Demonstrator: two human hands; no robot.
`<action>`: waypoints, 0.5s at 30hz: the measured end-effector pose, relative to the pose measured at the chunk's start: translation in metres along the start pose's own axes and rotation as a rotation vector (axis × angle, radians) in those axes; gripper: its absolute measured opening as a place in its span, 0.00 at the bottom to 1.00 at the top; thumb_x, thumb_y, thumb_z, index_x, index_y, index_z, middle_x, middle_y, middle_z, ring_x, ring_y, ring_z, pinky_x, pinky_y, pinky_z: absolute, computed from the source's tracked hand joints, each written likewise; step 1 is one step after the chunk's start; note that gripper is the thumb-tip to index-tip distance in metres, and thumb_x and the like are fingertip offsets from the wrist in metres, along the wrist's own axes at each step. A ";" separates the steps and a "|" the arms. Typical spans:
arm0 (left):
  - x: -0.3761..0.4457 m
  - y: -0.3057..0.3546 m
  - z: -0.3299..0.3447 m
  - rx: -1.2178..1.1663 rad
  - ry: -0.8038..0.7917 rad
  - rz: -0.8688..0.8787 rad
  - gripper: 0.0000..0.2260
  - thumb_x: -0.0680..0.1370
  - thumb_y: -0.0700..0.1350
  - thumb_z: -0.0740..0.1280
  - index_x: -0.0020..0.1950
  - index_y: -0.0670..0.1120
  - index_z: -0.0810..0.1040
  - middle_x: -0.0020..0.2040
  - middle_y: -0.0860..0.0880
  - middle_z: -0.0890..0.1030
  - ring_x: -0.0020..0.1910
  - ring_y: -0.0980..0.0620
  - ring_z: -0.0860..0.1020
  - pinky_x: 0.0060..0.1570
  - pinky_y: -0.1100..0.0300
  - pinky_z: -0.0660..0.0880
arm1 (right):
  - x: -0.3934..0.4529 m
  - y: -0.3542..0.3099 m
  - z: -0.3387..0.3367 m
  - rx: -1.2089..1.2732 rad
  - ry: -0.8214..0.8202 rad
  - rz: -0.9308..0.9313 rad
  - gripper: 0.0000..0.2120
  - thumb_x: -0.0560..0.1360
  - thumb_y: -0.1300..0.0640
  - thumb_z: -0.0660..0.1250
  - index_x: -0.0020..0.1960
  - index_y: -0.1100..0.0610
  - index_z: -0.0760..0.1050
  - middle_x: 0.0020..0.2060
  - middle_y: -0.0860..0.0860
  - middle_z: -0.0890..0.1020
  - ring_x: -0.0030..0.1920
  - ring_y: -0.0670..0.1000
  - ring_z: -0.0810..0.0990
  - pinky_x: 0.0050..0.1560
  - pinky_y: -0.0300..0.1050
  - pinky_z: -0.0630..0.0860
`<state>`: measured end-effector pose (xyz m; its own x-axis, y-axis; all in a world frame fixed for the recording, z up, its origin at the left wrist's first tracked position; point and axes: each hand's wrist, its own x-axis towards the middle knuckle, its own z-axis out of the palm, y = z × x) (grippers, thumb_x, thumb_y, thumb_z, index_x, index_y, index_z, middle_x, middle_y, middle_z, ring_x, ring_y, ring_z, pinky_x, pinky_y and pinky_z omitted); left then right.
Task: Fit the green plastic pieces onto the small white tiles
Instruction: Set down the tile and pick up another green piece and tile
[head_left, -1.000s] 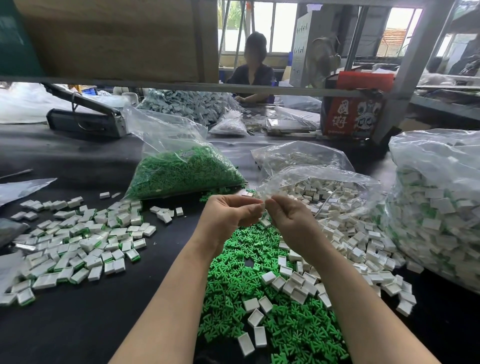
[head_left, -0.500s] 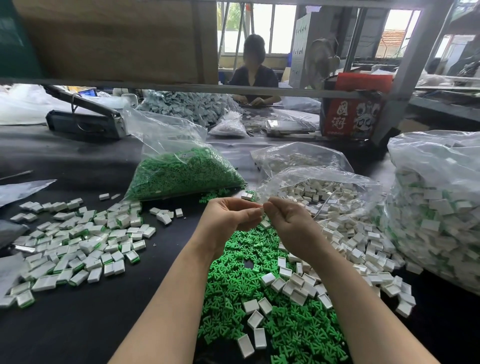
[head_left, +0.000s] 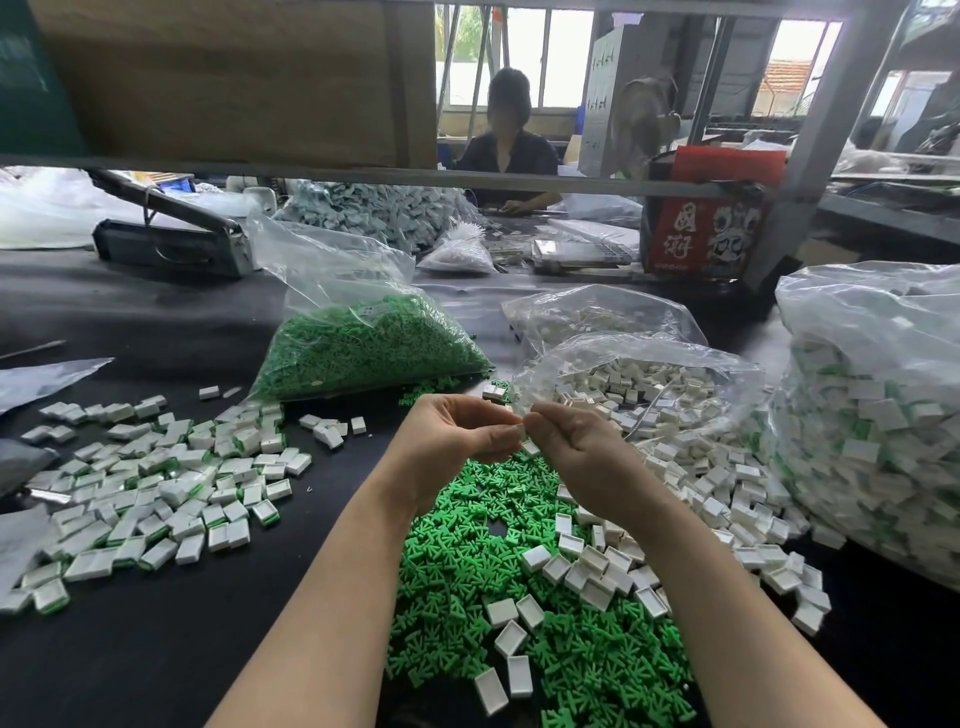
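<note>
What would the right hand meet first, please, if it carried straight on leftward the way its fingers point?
The left hand: the right hand points at its fingertips, with a small white tile pinched between them.

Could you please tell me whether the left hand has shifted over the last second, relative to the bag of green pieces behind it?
No. The left hand holds its place just below the bag of green pieces, fingertips meeting the right hand.

A black worktop (head_left: 156, 649) carries loose green pieces (head_left: 467, 561) at its near middle, white tiles (head_left: 701, 488) spilling rightward, fitted tiles (head_left: 156, 488) toward the left edge, and plastic bags: green stock (head_left: 363, 353) mid-worktop, a tile bag (head_left: 649, 379) beside it, a bulging one (head_left: 872, 415) at the right edge.
</note>
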<state>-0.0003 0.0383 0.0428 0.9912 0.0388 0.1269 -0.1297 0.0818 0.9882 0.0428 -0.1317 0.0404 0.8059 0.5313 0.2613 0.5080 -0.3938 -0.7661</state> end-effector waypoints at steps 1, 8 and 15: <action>0.000 0.000 -0.001 0.006 -0.006 0.005 0.06 0.64 0.41 0.77 0.39 0.45 0.87 0.37 0.44 0.85 0.37 0.50 0.84 0.38 0.63 0.79 | 0.000 0.000 0.000 -0.003 -0.005 -0.003 0.14 0.82 0.51 0.59 0.53 0.60 0.77 0.30 0.47 0.71 0.29 0.40 0.66 0.34 0.42 0.67; -0.001 0.003 0.002 -0.072 0.000 -0.007 0.07 0.63 0.42 0.77 0.39 0.45 0.87 0.37 0.44 0.85 0.37 0.51 0.84 0.37 0.63 0.78 | 0.000 -0.002 0.003 0.098 0.064 -0.069 0.15 0.82 0.55 0.60 0.37 0.49 0.71 0.24 0.41 0.68 0.28 0.42 0.63 0.30 0.39 0.61; 0.003 -0.001 0.009 -0.107 0.090 -0.056 0.02 0.69 0.38 0.75 0.41 0.43 0.86 0.37 0.44 0.85 0.36 0.52 0.83 0.35 0.64 0.77 | 0.004 0.000 0.005 0.051 0.138 -0.044 0.14 0.82 0.52 0.60 0.40 0.58 0.74 0.27 0.46 0.69 0.29 0.47 0.66 0.32 0.47 0.64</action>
<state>0.0032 0.0291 0.0435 0.9910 0.1200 0.0586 -0.0811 0.1914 0.9782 0.0446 -0.1260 0.0388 0.8194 0.4373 0.3707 0.5301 -0.3318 -0.7803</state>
